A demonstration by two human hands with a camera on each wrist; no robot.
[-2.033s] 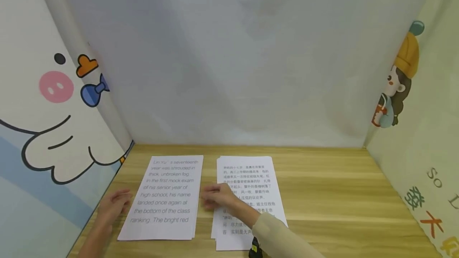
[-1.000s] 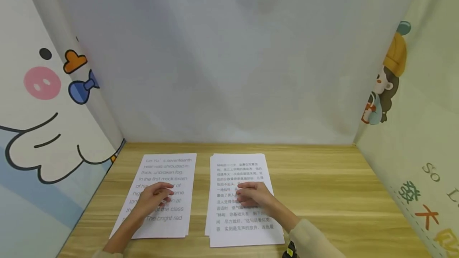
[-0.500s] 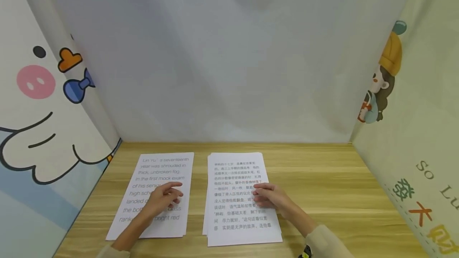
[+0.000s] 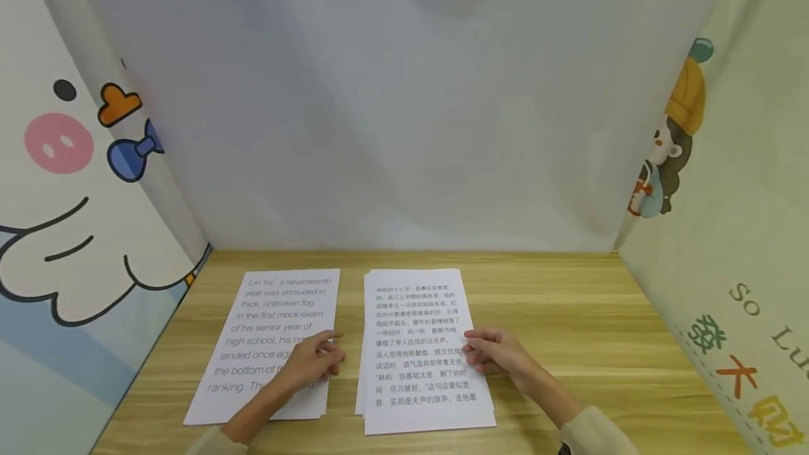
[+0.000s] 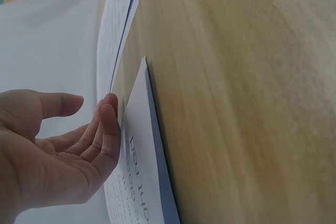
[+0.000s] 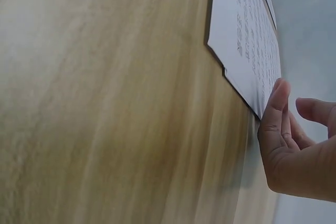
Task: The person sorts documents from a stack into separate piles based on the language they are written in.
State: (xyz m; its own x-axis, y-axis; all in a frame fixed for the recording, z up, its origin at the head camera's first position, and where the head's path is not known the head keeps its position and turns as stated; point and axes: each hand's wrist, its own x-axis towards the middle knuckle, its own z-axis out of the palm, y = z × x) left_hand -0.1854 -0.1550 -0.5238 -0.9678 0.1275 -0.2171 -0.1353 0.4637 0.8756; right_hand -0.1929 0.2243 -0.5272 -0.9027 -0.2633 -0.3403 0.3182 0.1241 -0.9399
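English-text paper stack (image 4: 272, 332): flat on the worktop (image 4: 556, 300), to your left. Chinese-text paper stack (image 4: 420, 350): just beside it, to the right, lower sheets showing past the top one. Your left hand (image 4: 310, 364): at the first stack's right edge, fingers loosely bent, thumb apart from them. Your right hand (image 4: 502, 355): at the second stack's right edge, fingers likewise, thumb apart. Behind: pale backdrop (image 4: 404, 104).
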